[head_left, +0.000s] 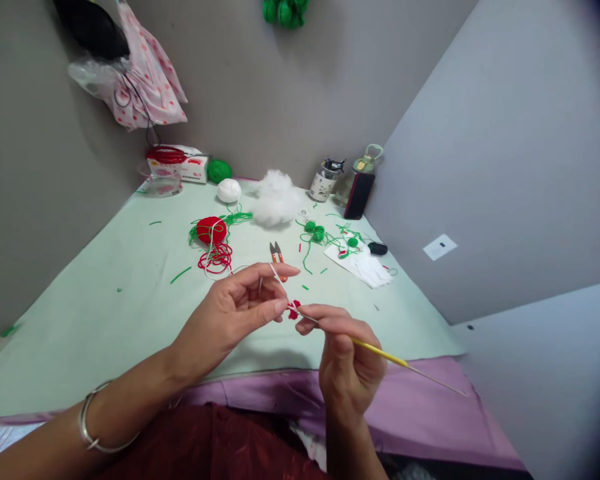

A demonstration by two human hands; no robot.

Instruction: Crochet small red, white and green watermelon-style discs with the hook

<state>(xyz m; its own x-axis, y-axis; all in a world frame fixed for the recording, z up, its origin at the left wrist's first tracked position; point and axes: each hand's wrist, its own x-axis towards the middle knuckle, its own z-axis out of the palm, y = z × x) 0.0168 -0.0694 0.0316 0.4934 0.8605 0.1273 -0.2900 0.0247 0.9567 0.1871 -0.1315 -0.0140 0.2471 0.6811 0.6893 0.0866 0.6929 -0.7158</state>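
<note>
Between thumb and fingers, my left hand (233,303) pinches a small red crochet piece (294,310) with white yarn on it. A strand of white yarn (277,275) runs over the raised index finger of that hand. My right hand (350,353) is closed around a crochet hook (385,353) with a yellow grip, its tip at the red piece. The hook's other thin metal end points to the lower right. Just beyond the left fingers lie thread snips (277,257) with orange handles, partly hidden by the hand.
A red yarn ball (211,231), a white yarn ball (229,191) and white stuffing (276,199) lie farther back. Green crocheted balls (317,232) and white tissue (365,263) are at right. A phone (359,196) leans by a pen cup (323,183). Behind stands a tissue box (195,169).
</note>
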